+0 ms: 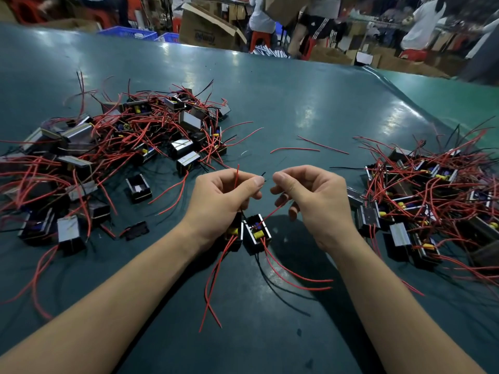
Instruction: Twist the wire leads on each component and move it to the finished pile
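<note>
My left hand (221, 198) is curled around a red wire lead, whose tip sticks up above my fingers, and a thin black lead pinched at the thumb. My right hand (310, 195) pinches the other end of the thin black lead, and a red lead runs down from it to a small black box component (256, 233) with a yellow part inside. That component hangs or rests just below my hands, beside a second one (234, 234) partly hidden under my left wrist. Long red leads (283, 273) trail from both toward me.
A big tangled pile of components with red wires (108, 147) covers the left of the green table (283, 103). Another pile (432, 201) lies on the right. Loose red wire pieces (310, 147) lie beyond my hands. Cardboard boxes and people stand behind the far edge.
</note>
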Demonstrator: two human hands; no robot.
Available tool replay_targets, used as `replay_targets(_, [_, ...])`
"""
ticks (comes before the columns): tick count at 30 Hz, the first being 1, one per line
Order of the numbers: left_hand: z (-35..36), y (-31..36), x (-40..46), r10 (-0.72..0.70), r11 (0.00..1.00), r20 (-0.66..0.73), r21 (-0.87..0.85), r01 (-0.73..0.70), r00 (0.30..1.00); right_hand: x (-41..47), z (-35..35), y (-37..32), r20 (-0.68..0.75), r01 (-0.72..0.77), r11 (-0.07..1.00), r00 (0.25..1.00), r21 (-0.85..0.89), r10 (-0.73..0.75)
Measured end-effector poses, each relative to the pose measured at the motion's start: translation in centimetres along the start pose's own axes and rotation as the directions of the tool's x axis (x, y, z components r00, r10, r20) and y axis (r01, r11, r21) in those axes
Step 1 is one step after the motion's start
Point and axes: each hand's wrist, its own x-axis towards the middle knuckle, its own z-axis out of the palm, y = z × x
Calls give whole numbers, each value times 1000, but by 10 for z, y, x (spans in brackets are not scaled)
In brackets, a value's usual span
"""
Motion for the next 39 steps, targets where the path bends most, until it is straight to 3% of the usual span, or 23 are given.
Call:
replay_targets(6, [0,-1,2,62,992,-47,110,-56,997,0,3,0,71,-9,997,997,-75,15])
replay_targets(11, [-1,0,1,31,997,-13,68,-30,999,1,-1,-4,38,21,1000,999,-5,-21])
replay_targets(18, [-1,3,0,11,999,16,48,-12,1000,0,-1,-5,54,18,999,998,-52,-15])
replay_targets(32, [-1,1,2,12,996,9,88,-13,1000,-4,11,0,-87,197,955,971,-223,-221])
replay_targets(35, [-4,-1,4,37,995,-25,94,-34,999,-4,8,1,-6,368,865,919,-341,-393])
replay_targets(39, [-3,-2,2,88,979,6,184,-87,996,-1,1,6,89,571,609,766,-551,-637])
